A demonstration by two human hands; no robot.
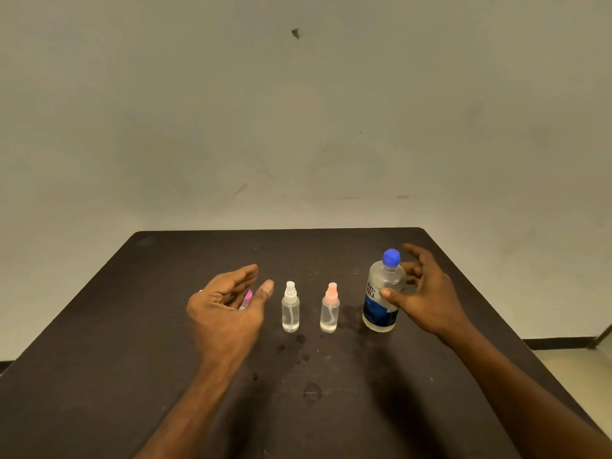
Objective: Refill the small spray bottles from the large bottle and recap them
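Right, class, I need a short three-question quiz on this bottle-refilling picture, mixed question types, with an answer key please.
1. True or false: the large bottle has its blue cap on.
2. Which colour is the spray top partly hidden behind the left hand? A white, B pink, C green.
3. Fill in: the right hand has its thumb against the ____ bottle.

Key: 1 true. 2 B, the pink-topped bottle. 3 large.

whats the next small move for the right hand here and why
Probably wrap the right hand round the large bottle: its fingers are spread beside the bottle, thumb near the label, no grip yet. The blue cap is still on, and both visible small spray bottles hold little liquid.
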